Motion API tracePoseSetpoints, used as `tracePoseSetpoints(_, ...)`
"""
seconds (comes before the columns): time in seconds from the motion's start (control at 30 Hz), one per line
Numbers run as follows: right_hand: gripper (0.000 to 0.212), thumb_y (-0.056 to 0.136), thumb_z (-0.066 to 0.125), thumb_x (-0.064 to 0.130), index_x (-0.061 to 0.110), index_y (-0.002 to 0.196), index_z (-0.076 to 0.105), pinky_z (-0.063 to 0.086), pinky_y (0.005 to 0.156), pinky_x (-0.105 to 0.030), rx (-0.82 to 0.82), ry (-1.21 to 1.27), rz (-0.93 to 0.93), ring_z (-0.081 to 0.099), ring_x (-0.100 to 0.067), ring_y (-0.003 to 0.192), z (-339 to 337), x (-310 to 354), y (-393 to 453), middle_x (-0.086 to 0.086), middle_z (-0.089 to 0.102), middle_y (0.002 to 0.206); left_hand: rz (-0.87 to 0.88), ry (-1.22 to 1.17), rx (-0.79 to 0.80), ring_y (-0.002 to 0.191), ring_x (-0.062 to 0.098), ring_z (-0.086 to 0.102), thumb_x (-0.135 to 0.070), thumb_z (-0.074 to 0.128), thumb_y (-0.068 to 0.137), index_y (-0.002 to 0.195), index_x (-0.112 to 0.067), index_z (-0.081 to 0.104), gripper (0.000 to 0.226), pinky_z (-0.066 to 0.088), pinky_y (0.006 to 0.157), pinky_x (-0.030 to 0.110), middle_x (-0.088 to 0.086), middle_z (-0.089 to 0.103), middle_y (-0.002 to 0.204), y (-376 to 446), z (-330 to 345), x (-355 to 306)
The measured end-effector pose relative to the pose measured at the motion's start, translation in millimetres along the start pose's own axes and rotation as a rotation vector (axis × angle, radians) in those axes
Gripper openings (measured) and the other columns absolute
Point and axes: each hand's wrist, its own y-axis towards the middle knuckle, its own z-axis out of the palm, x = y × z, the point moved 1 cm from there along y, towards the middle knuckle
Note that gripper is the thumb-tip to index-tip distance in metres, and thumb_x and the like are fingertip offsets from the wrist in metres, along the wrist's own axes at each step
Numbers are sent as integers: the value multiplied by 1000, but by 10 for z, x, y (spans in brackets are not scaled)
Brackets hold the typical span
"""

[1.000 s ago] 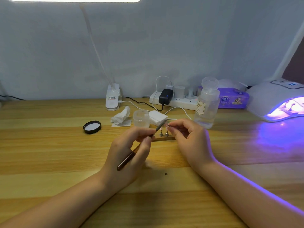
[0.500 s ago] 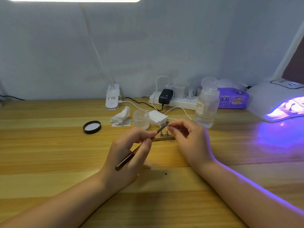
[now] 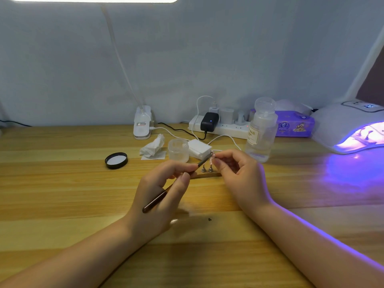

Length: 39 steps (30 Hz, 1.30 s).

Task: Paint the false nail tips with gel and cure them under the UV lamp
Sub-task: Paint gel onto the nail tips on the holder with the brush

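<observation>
Above the wooden table (image 3: 62, 194), your right hand (image 3: 239, 177) pinches a small pinkish nail tip (image 3: 212, 157); your left hand (image 3: 164, 194) grips the brush (image 3: 166, 194) touching it. Behind, a bottle (image 3: 260, 132) reads "NAIL".

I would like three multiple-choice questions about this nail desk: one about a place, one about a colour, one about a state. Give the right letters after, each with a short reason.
1. Where does the black jar lid lie?
A. on the small clear jar
B. on the wooden table, left of the crumpled tissue
C. inside the UV lamp

2. What colour is the tissue pack by the wall?
A. purple
B. green
C. red

3. In what state is the UV lamp?
A. switched off
B. lit, glowing violet
C. covered with a cloth

Answers: 1 B, the lid lies flat on the table, apart from the clear jar and left of the tissue. 2 A, its wrapper is purple. 3 B, violet light spills from its opening.
</observation>
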Motion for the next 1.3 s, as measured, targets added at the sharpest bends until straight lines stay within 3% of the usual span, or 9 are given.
tracePoseSetpoints(0.1,14,86,67,7,16,97,69,56,75,-25,-1,12,17,66,-5,80,-1,-12,-2,6,70,85,15,-34,-5,96,19,68,-29,49,92,106,-12,69,30,54,83,39,-5,73,96,-1,-19,4)
tracePoseSetpoints(0.47,11,86,66,8,16,94,69,53,72,-17,43,87,16,65,-3,78,15,26,-8,5,70,83,-31,-17,-46,99,14,67,-33,49,93,112,-20,67,30,54,82,29,-10,73,101,11,-4,24)
tracePoseSetpoints(0.87,16,86,66,3,16,96,69,53,73,-17,8,66,3,65,-2,79,2,-5,3,7,70,86,16,-18,-27,99,24,67,-29,48,92,106,-13,69,30,51,85,54,-3,73,96,-11,-13,-2)
tracePoseSetpoints(1.13,16,85,67,4,19,93,68,52,71,-14,6,40,-21,65,-1,78,2,15,2,10,69,83,-20,6,4,99,13,67,-33,49,92,111,-19,67,30,51,85,31,-10,72,100,-1,9,10)
tracePoseSetpoints(1.3,14,85,67,4,15,95,69,54,72,-20,-5,25,-4,65,-5,78,2,-3,9,7,70,84,-16,-36,0,96,17,68,-31,48,91,105,-14,68,30,52,84,32,-6,73,93,-8,-9,10)
